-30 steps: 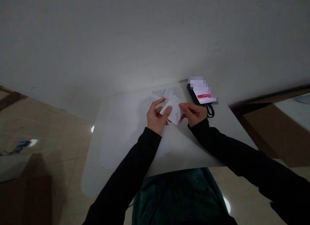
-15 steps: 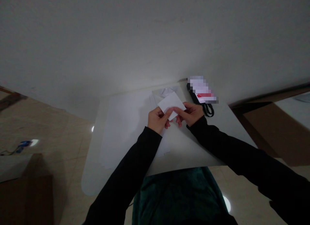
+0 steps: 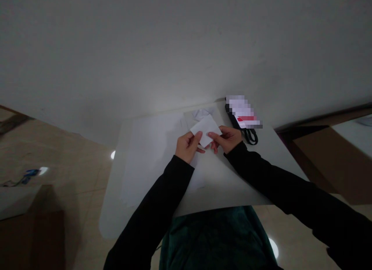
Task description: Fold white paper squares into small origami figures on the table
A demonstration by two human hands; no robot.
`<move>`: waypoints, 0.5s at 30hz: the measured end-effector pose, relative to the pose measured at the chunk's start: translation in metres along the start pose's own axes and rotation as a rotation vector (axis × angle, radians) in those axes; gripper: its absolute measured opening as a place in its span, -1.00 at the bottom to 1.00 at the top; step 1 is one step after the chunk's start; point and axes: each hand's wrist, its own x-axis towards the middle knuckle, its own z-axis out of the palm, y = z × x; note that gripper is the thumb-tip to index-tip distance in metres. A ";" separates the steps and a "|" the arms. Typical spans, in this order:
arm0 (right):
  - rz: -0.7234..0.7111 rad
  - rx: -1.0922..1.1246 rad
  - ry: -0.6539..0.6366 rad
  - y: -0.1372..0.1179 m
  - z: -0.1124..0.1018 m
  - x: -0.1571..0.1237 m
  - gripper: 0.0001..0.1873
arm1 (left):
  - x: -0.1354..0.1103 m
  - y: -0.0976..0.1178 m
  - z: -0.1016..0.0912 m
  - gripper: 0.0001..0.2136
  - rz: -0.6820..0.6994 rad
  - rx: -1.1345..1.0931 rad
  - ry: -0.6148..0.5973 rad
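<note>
A small folded square of white paper [image 3: 206, 126] is held up between my two hands, one corner pointing toward me. My left hand [image 3: 186, 145] pinches its left side, thumb on top and fingers beneath. On the right edge, my right hand [image 3: 228, 138] grips it the same way, its thumb lying on the paper's face. Behind the square, a creased piece of paper [image 3: 200, 113] lies on the white table [image 3: 247, 184], partly hidden by what I hold. Flat white sheets [image 3: 145, 153] spread over the table's left half, beside my left hand.
A phone [image 3: 244, 112] with a lit, blurred screen rests on a black case with a strap [image 3: 252, 137] at the back right. A wall [image 3: 174, 49] rises behind the table. Cardboard boxes [image 3: 334, 161] stand to the right, and another box [image 3: 31, 235] at lower left.
My thumbs have moved apart on the paper square, the left one sliding toward its left edge. Both hands still hold it. The whole view has shifted slightly.
</note>
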 end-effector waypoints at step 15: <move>0.201 0.064 -0.253 0.003 0.002 0.003 -0.55 | 0.004 0.027 -0.044 -0.63 0.058 0.265 -0.094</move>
